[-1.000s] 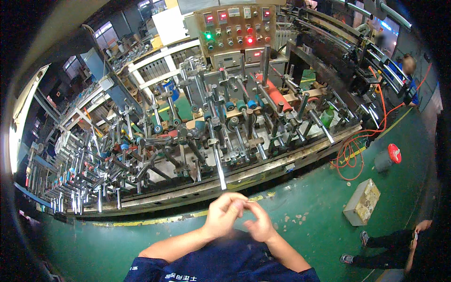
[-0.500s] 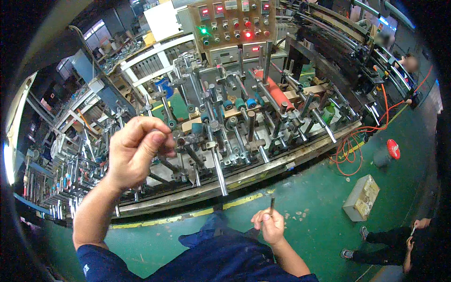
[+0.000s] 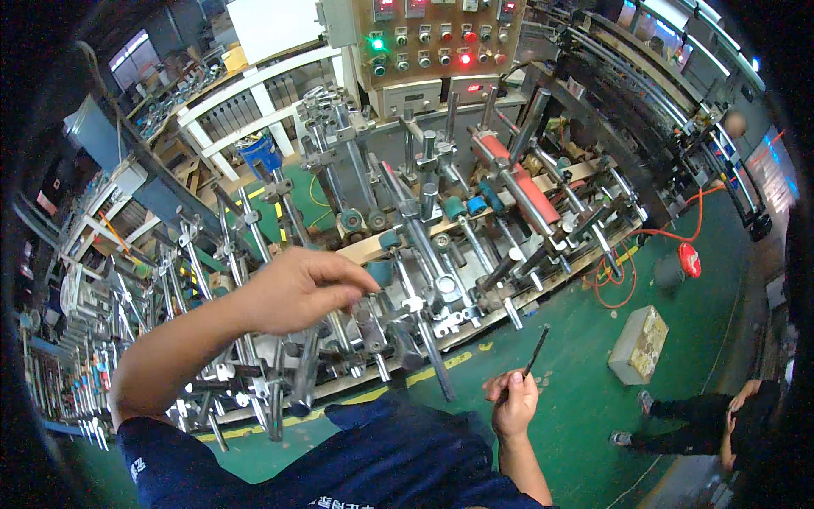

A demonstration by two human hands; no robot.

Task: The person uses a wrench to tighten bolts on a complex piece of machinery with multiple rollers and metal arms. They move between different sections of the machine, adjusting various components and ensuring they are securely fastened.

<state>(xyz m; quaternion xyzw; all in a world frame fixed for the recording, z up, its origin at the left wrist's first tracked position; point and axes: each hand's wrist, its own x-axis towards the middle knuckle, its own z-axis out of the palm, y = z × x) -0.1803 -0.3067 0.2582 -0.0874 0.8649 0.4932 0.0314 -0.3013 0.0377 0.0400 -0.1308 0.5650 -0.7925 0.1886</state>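
Note:
My left hand [image 3: 305,293] reaches over the machine's near side with its fingers stretched forward and thumb apart from the forefinger. Just beyond its fingertips is a metal clamp [image 3: 413,305] on a shiny rod; whether they touch it I cannot tell. Low on the right, clear of the machine, my right hand [image 3: 515,405] is closed around a thin dark rod [image 3: 537,350] that points up and away. Its lower end is hidden in the fist. Metal rods, clamps and small blue-green rollers [image 3: 454,208] crowd the machine bed, with a red roller [image 3: 513,178] to the right.
Behind the machine stands a control panel [image 3: 441,42] with lit green and red lamps. On the green floor to the right are a pale block [image 3: 638,345], a red-topped bin [image 3: 688,260] and a coiled orange hose [image 3: 612,284]. A person [image 3: 695,416] is at the lower right.
My left hand has moved right and down, its fingers going from pinched to stretched. The right hand has shifted slightly right, showing more of the rod. The view has turned.

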